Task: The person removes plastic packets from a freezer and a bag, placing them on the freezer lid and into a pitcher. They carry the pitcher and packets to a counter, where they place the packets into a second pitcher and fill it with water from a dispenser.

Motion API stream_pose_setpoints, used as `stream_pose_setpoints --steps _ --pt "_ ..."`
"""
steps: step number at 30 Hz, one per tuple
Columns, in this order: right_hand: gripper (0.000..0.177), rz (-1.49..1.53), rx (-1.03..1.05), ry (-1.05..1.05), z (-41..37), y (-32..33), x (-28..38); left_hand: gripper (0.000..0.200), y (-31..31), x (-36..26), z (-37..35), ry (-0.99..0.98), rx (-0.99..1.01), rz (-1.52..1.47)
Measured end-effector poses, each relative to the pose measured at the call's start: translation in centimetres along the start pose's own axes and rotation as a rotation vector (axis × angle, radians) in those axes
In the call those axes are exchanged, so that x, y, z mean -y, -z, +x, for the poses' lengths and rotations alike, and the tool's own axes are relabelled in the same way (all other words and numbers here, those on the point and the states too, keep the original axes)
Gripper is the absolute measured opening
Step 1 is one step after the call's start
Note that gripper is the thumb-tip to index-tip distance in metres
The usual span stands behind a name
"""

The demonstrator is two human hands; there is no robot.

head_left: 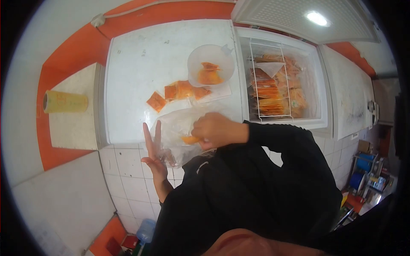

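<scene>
A crumpled clear plastic bag [173, 123] hangs at the front edge of the white freezer lid [132, 55]. My left hand [154, 155] is beside the bag's left side, its fingers stretched out and apart against the plastic. My right hand [218, 129] is closed around an orange packet [191, 140] at the bag; most of the packet is hidden by fingers and plastic. Just beyond, several flat orange packets [183, 90] lie overlapping, with one square packet [156, 102] apart to their left. A translucent bowl [200, 53] behind them contains more orange pieces [210, 76].
To the right, an open chest freezer [322, 85] holds a wire basket [282, 49] and rows of orange packets [269, 100]. Its raised lid [277, 17] stands above. A yellow roll of film [66, 101] lies on a ledge at left. Shelves [363, 175] stand at lower right.
</scene>
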State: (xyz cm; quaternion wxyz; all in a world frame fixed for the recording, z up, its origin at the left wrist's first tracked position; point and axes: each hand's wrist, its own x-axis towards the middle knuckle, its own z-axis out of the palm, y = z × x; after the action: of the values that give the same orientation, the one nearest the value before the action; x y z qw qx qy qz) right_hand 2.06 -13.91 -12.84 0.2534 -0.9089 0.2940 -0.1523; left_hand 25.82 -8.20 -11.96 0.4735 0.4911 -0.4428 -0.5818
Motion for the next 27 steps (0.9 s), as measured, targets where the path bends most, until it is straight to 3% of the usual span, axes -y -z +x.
stream_pose_setpoints --steps 2,4,7,11,13,16,17,20,22,24,25,26,27 --pt "0.018 -0.046 -0.420 0.041 -0.2 4.9 -1.2 0.119 -0.5 0.5 0.7 -0.004 -0.023 0.005" --pt "0.029 -0.233 -0.623 -0.115 -0.1 8.1 -4.3 0.127 -1.4 -0.8 1.0 0.037 0.039 0.056" --pt "0.050 -0.365 -0.314 -0.475 -1.0 9.7 -5.1 0.133 -3.0 -2.6 0.8 0.082 0.260 0.090" --pt "0.099 0.474 -0.169 -0.049 -5.4 7.7 -4.6 0.136 -3.4 -2.0 1.1 -0.046 0.520 -0.077" --pt "0.115 0.630 -0.108 -0.016 -7.6 4.0 -5.6 0.132 -5.1 -1.3 2.6 -0.177 0.622 -0.207" --pt "0.124 0.768 -0.013 -0.234 -11.8 0.4 -6.3 0.129 -13.8 -2.8 3.7 -0.119 0.268 -0.243" --pt "0.123 0.772 0.024 -0.334 -13.4 0.1 -6.8 0.124 -16.1 -2.2 4.9 -0.120 0.362 -0.356" --pt "0.104 0.906 0.045 -0.439 -19.4 2.3 -7.8 0.121 -26.3 -1.1 6.8 -0.084 0.258 -0.355" --pt "0.066 0.779 -0.131 -0.355 -24.7 2.8 -10.7 0.116 -32.0 0.3 8.1 -0.076 0.331 -0.277" --pt "0.034 0.489 -0.259 -0.465 -31.4 4.5 -14.3 0.110 -37.1 1.1 8.6 -0.037 0.418 -0.174" --pt "0.023 0.412 -0.438 -0.601 -35.0 5.2 -16.2 0.106 -39.4 1.2 8.7 0.001 0.472 -0.110" --pt "0.021 0.358 -0.716 -0.590 -39.0 4.4 -18.9 0.102 -40.9 2.3 8.9 -0.029 0.563 -0.044" --pt "0.018 0.249 -0.791 -0.749 -42.4 7.2 -19.8 0.097 -42.1 3.3 9.1 -0.056 0.650 0.023"
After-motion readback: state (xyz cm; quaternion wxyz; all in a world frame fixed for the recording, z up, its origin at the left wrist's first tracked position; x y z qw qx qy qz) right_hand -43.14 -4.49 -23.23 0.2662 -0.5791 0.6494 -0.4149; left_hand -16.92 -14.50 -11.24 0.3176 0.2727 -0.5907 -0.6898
